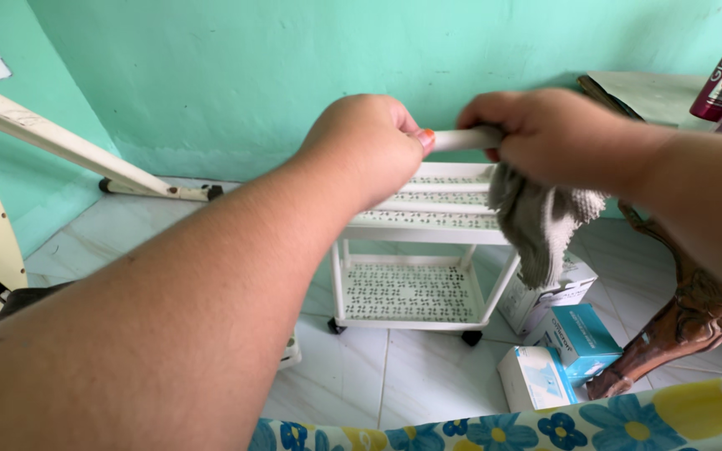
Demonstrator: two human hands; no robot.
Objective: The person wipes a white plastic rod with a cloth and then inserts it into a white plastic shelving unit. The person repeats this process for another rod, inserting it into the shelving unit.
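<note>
A white plastic trolley (411,292) with perforated shelves and small wheels stands on the tiled floor by the green wall. Its white handle bar (455,139) runs across the top. My left hand (369,146) is closed around the bar's left part. My right hand (553,134) grips the bar's right part through a grey cloth (536,225), which hangs down from my fist over the trolley's upper shelves.
Blue and white cardboard boxes (574,334) lie on the floor right of the trolley. A carved wooden table leg (678,326) stands at the right. A cream exercise machine frame (52,138) is at the left. Floral fabric (628,418) fills the bottom edge.
</note>
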